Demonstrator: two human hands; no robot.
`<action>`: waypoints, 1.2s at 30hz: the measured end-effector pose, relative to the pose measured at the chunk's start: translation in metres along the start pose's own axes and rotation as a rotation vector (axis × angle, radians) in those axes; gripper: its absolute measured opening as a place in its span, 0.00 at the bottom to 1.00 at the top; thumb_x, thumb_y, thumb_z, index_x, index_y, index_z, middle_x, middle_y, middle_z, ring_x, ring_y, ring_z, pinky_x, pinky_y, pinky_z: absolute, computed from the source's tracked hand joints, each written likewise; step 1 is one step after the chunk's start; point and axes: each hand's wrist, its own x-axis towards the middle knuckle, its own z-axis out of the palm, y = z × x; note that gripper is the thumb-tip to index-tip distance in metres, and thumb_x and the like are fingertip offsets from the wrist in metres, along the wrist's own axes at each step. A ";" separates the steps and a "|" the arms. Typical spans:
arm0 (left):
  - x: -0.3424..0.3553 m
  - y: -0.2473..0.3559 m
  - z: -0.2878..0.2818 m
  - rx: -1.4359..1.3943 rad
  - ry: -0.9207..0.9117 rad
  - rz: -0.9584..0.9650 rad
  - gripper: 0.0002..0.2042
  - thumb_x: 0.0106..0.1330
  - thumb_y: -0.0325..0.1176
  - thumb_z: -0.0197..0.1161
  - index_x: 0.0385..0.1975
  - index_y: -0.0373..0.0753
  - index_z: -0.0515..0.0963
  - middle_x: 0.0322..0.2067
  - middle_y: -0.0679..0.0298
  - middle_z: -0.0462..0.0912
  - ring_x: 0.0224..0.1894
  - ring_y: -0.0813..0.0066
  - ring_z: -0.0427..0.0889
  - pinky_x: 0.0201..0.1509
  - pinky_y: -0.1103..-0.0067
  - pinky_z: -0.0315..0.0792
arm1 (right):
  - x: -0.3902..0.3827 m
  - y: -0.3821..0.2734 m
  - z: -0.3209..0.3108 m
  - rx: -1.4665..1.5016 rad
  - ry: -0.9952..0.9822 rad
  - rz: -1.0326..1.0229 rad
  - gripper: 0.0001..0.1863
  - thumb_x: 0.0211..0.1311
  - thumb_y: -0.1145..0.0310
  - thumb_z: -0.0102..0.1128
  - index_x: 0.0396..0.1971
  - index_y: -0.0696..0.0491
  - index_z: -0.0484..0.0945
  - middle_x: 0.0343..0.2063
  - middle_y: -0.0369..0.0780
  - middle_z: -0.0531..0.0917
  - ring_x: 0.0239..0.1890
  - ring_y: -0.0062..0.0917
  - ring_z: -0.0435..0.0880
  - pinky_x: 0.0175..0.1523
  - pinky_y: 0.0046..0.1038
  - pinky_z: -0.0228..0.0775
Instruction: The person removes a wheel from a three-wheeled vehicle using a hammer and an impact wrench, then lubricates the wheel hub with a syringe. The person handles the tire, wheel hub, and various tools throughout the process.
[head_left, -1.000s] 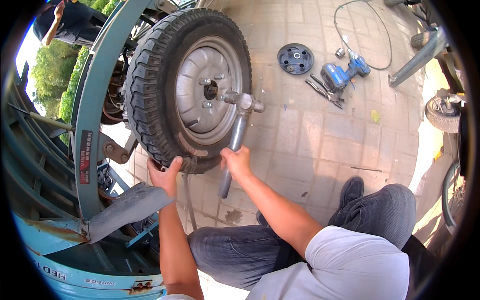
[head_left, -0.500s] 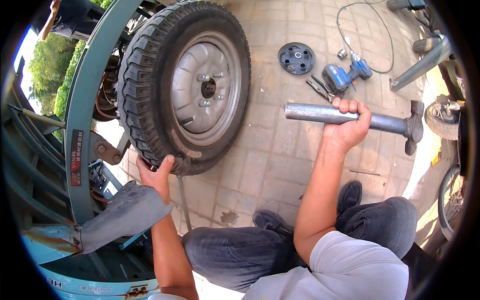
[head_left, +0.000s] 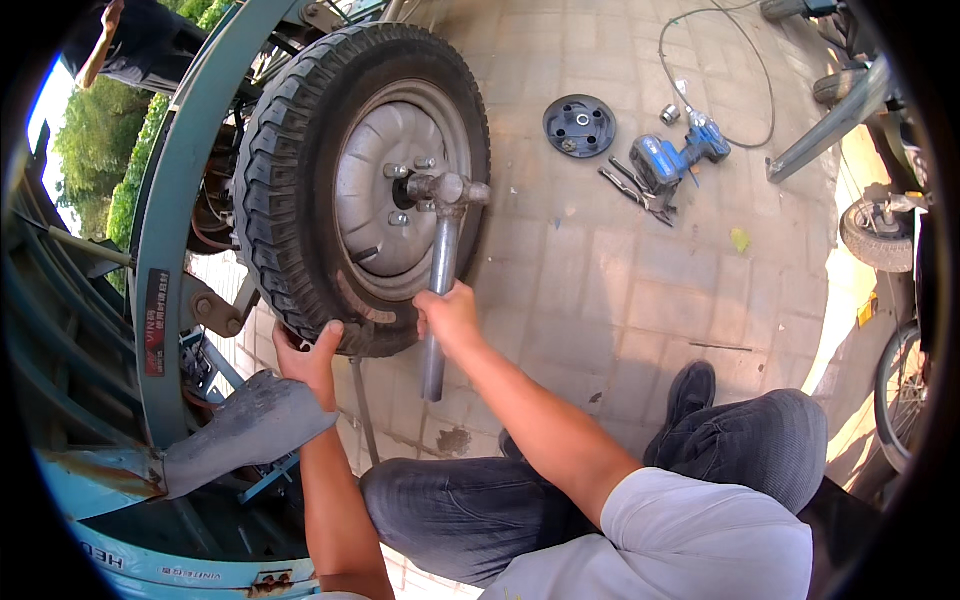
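Note:
A wheel (head_left: pixel 365 190) with a black, chunky-tread tyre and silver rim stands upright on the left, several studs with nuts around its centre hole. My left hand (head_left: pixel 312 358) grips the tyre's lower edge, thumb up against the rubber and fingers partly hidden beneath. Closed round the metal handle of a hammer (head_left: pixel 442 255) is my right hand (head_left: pixel 449 315). The hammer's head is up in front of the hub, overlapping the studs on the right; whether it touches them I cannot tell.
A teal metal frame (head_left: pixel 160 240) runs beside the wheel, with a grey curved guard (head_left: pixel 250 430) over my left forearm. On the paving lie a black round cover (head_left: pixel 580 126), a blue power tool (head_left: pixel 680 155) with a cable, and dark pliers-like tools (head_left: pixel 635 188). A person (head_left: pixel 140 45) stands far left.
My right hand has swung the hammer from the right across to the wheel, its head now at the hub. My left hand stays on the tyre.

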 end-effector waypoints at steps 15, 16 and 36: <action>-0.004 -0.006 -0.006 0.009 -0.009 0.072 0.38 0.56 0.31 0.74 0.64 0.29 0.60 0.56 0.54 0.73 0.56 0.67 0.73 0.64 0.75 0.64 | 0.002 0.024 0.007 -0.045 0.004 -0.047 0.07 0.52 0.73 0.62 0.18 0.57 0.75 0.12 0.40 0.76 0.14 0.29 0.76 0.21 0.34 0.68; -0.010 -0.015 -0.008 0.018 -0.006 0.044 0.38 0.55 0.30 0.74 0.64 0.29 0.60 0.56 0.54 0.73 0.56 0.67 0.73 0.63 0.75 0.64 | 0.005 0.022 -0.001 -0.056 0.021 -0.066 0.08 0.51 0.74 0.64 0.17 0.58 0.77 0.12 0.41 0.78 0.13 0.30 0.78 0.18 0.35 0.68; 0.001 0.006 -0.006 0.214 0.091 0.033 0.44 0.47 0.41 0.80 0.62 0.27 0.62 0.56 0.46 0.75 0.59 0.57 0.74 0.63 0.68 0.67 | 0.060 -0.104 -0.260 -0.402 0.524 -0.171 0.06 0.49 0.79 0.55 0.17 0.58 0.70 0.09 0.36 0.70 0.06 0.23 0.68 0.11 0.28 0.62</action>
